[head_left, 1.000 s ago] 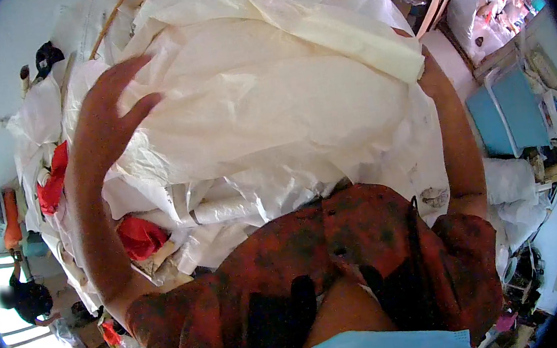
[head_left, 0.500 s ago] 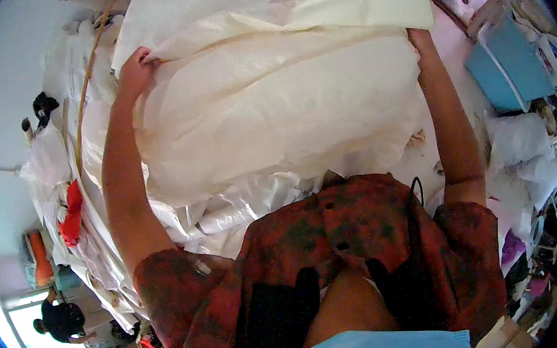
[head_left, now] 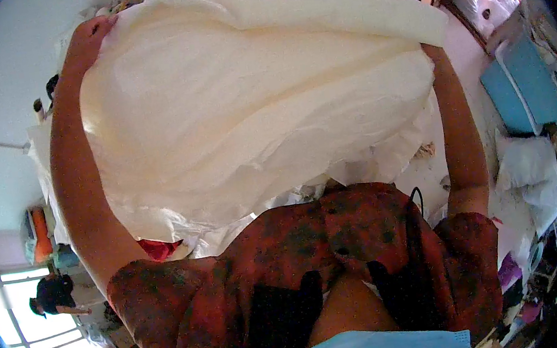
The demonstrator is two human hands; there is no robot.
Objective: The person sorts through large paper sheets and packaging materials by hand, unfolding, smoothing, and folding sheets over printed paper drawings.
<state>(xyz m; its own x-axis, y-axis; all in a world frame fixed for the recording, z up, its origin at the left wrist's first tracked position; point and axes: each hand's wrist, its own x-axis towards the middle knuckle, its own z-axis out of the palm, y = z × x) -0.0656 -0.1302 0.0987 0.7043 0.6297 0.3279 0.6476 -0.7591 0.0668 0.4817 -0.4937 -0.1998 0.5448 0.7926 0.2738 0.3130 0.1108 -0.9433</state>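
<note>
One cream sheet (head_left: 250,102), probably light, limp and easily creased, spreads before the red patterned shirt (head_left: 358,223), best held at its far corners: left hand (head_left: 91,36) pinching the edge, right hand (head_left: 435,54) partly beneath the rolled margin (head_left: 398,22), its grip indeterminable.

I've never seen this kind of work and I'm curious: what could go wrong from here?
The cream sheet has long creases across it, so wrinkles might get trapped if it is folded further. The left hand grips it only at its far left edge, so a hard tug could slip or perhaps tear it. A red item peeks out at the sheet's near edge and might get dragged along.
</note>
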